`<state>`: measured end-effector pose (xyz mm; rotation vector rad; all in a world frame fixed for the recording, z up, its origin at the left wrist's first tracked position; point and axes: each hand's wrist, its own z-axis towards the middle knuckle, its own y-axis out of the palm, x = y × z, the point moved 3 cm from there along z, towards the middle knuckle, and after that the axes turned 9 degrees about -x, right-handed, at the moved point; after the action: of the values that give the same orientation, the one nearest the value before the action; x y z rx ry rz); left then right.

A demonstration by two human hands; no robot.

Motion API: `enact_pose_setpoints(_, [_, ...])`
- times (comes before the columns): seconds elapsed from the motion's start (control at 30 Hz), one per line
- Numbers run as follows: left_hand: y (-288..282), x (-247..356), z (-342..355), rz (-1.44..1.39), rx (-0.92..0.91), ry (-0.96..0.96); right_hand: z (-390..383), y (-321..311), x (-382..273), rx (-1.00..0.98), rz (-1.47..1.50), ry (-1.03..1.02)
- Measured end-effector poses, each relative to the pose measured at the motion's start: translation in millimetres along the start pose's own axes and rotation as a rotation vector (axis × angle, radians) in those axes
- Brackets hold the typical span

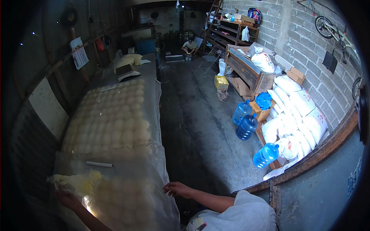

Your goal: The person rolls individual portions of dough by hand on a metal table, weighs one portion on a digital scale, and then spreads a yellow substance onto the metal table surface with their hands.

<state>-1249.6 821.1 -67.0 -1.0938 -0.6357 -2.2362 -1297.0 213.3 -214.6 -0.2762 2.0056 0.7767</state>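
Note:
A long table on the left carries rows of pale round lumps (111,115), like dough balls, under a clear plastic sheet (131,163). My left hand (68,199) is at the sheet's left side, fingers closed at its edge, beside a crumpled yellowish patch (79,183); dim light blurs its fingertips. Across the table, my right hand (178,189) has its fingers curled at the sheet's right edge. A short white tube (99,164) lies on the sheet between the two sides, farther from me than my hands.
Blue water jugs (247,126) and stacked white sacks (295,115) stand along the right wall. Beyond them are a wooden bench (246,73) and a yellow box (221,83). Another person (189,47) crouches at the far end of the dark floor (192,104).

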Motion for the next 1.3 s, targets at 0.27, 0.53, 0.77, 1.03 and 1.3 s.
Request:
enact_pose_setpoints(0.27, [11.7, 73.0, -6.2, -0.318, -0.127, -0.183, 9.1, 27.9, 3.4, -0.103, 0.066, -0.008])
enact_pose_setpoints(0.53, [-3.7, 136.7, 1.2, 0.008, -0.241, 0.125, 25.9, 79.7, -6.5, -0.217, 0.105, 0.063])
enact_pose_setpoints(0.77, [19.8, 152.3, 6.8, -0.228, -0.200, -0.215, 20.3, 70.8, -5.5, -0.249, 0.256, 0.030])
enact_pose_setpoints(1.03, [-9.0, 241.8, 20.5, 0.468, -0.337, 0.515, 36.5, 64.6, -0.1, -0.312, 0.244, -0.070])
enact_pose_setpoints(1.3, [21.4, 351.1, -46.1, -0.458, -0.223, 0.169, 33.9, 130.6, -14.8, -0.470, 0.275, 0.044])
